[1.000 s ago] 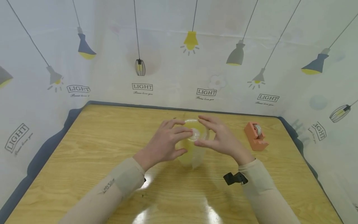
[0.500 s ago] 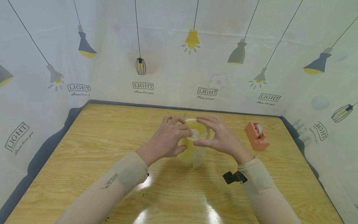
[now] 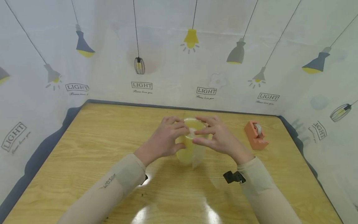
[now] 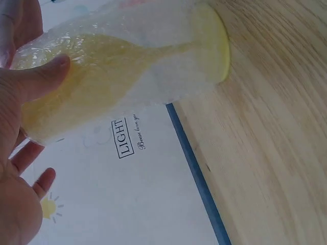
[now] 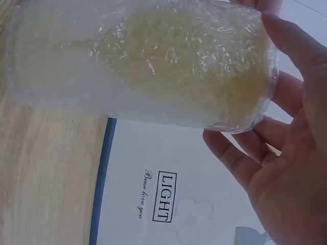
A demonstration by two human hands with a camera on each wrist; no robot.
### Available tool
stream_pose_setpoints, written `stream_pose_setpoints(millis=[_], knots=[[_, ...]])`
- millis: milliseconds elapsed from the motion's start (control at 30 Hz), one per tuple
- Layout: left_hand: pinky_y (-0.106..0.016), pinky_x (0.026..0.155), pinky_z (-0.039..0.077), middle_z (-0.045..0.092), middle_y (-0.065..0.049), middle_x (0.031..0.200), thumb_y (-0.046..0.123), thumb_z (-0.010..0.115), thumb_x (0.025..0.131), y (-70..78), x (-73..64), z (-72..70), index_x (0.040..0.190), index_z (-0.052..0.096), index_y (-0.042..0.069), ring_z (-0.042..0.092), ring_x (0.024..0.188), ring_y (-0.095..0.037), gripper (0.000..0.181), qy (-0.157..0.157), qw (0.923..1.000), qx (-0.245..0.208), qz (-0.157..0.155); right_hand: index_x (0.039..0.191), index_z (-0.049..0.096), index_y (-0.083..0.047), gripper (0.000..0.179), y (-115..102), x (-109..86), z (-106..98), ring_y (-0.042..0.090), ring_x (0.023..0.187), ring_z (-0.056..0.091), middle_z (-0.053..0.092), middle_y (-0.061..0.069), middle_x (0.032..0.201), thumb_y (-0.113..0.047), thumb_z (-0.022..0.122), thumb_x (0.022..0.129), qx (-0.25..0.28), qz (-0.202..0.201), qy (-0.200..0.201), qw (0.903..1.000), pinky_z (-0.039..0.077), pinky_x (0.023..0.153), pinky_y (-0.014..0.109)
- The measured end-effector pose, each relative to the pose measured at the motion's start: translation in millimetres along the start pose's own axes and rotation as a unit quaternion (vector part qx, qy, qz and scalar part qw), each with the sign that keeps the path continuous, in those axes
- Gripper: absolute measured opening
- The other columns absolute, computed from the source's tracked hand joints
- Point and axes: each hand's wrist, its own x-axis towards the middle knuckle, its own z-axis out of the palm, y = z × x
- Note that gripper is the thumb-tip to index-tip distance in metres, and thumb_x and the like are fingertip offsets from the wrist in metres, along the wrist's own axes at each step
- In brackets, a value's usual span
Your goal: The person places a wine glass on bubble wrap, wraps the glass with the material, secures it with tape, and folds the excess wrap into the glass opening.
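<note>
A yellow stemmed goblet (image 3: 184,154) stands upright at the middle of the table, with clear bubble wrap (image 3: 198,158) around it. Both wrist views show the bowl, stem and foot through the plastic. My left hand (image 3: 165,137) holds the top from the left; its thumb lies against the wrapped bowl in the left wrist view and its other fingers curl at the rim. From the right, my right hand (image 3: 219,137) holds the same end, thumb on the near side and one finger over the mouth. A loose wrap edge hangs down the near side.
A coral tape dispenser (image 3: 255,135) with a roll of tape stands on the wooden table (image 3: 112,137), right of the hands. Behind and at both sides rises a white curtain (image 3: 167,62) printed with lamps, with a dark blue border along the table's edge.
The fingers of both hands have shifted slightly at the rim. A right finger now reaches over the mouth, and the left fingers have drawn back a little to the left. The goblet stays put.
</note>
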Motion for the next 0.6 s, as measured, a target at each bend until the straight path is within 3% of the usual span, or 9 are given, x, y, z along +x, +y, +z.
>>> stream_pose_setpoints(millis=[100,200,367,600], knots=[[-0.047,0.099,0.048,0.073,-0.001,0.116,0.023,0.099,0.066,-2.1,0.3,0.8,0.114,0.074,0.011,0.059,0.115,-0.026,0.055,0.008,1.0000,-0.001,0.004,0.107,0.082,-0.005,0.027,-1.6,2.0,-1.1,0.038,0.129,0.048,0.053,0.019,0.152,-0.026,0.082,0.090,-0.003,0.009,-0.016,0.9998,0.050,0.096,0.056],[-0.049,0.101,0.046,0.074,0.001,0.118,0.025,0.098,0.067,-1.8,0.9,0.1,0.116,0.076,0.013,0.059,0.118,-0.025,0.055,-0.004,0.9999,0.011,0.000,0.106,0.082,-0.007,0.025,-2.9,3.0,-1.8,0.039,0.132,0.045,0.051,0.019,0.153,-0.027,0.080,0.091,-0.001,0.022,-0.030,0.9993,0.049,0.097,0.059],[-0.051,0.103,0.043,0.076,0.006,0.112,0.027,0.097,0.069,0.8,4.6,-1.4,0.110,0.078,0.018,0.057,0.120,-0.024,0.046,-0.037,0.9988,0.031,-0.013,0.102,0.083,-0.008,0.023,-2.5,4.1,-1.0,0.039,0.137,0.040,0.050,0.018,0.153,-0.029,0.079,0.093,0.002,0.038,-0.040,0.9985,0.048,0.100,0.060],[-0.053,0.108,0.040,0.076,0.010,0.110,0.032,0.094,0.073,4.4,7.2,-3.5,0.105,0.078,0.021,0.055,0.121,-0.024,0.038,-0.077,0.9947,0.066,-0.017,0.099,0.083,-0.010,0.021,-0.2,5.1,3.3,0.039,0.133,0.038,0.051,0.018,0.149,-0.029,0.077,0.093,0.002,0.026,-0.034,0.9991,0.044,0.102,0.061]])
